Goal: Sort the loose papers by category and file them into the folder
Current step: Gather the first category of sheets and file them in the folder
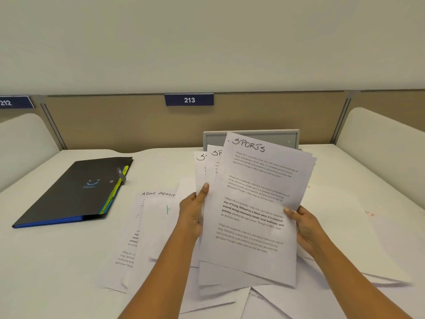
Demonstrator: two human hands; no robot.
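White tabletop [69, 261] | both hands' fingers grip SPORTS sheets [253, 203], perhaps three | step: sorting | next: square stack, open folder [73, 189]

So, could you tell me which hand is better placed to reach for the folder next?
Probably the left hand: the closed folder lies on its side of the desk, while the right hand can keep the SPORTS sheets.

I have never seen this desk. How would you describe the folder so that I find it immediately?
Start at the blue sign 213 on the beige partition, then look down and left across the white desk. The folder lies closed and flat there, apart from the papers. It is the only dark thing: black cover, blue lower edge, yellow and blue tabs showing at its right side.
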